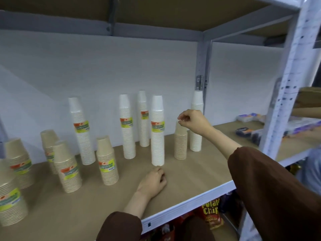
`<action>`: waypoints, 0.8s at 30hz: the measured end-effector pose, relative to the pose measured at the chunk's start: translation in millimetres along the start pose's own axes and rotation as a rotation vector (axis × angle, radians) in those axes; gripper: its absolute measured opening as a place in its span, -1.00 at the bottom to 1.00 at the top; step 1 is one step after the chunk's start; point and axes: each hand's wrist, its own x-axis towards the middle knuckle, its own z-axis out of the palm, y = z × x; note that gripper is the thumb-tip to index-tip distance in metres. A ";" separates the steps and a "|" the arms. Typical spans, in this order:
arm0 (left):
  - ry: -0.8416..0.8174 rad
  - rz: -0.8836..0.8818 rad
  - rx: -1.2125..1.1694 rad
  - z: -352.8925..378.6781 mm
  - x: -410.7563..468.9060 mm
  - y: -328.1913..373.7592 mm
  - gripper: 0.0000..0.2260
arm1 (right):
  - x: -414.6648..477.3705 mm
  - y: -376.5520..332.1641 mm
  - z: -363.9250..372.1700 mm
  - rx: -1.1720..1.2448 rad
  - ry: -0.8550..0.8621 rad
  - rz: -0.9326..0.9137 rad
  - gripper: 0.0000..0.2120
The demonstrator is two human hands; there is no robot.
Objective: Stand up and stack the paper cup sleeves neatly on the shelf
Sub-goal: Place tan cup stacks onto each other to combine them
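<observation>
Your left hand [152,181] rests knuckles-up on the shelf [187,176], fingers curled under and gripping nothing, one fingertip just at the foot of the tall white sleeve [157,134]. Your right hand [192,121] hovers at the top of the short brown sleeve [180,143], fingers loosely curled. Whether it pinches the wrapper there, you cannot tell from this view. Every sleeve in sight stands upright on the shelf: the other white sleeves [127,133] toward the back wall, the other brown sleeves [107,162] spread loosely to the left. You seem to be at the straightening step. Next, steady the tall white sleeve low down, since it looks likely to topple, then draw the scattered ones into even rows.
</observation>
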 end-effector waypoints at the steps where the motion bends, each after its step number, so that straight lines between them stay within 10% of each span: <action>1: -0.006 0.001 0.000 1.0 4.6 2.1 -0.74 | -0.1 7.2 -2.2 -0.007 -0.003 0.022 -0.77; 24: 0.008 0.025 -0.076 23.1 32.7 17.1 -0.72 | 48.1 37.9 17.4 -0.251 -0.365 0.104 -0.58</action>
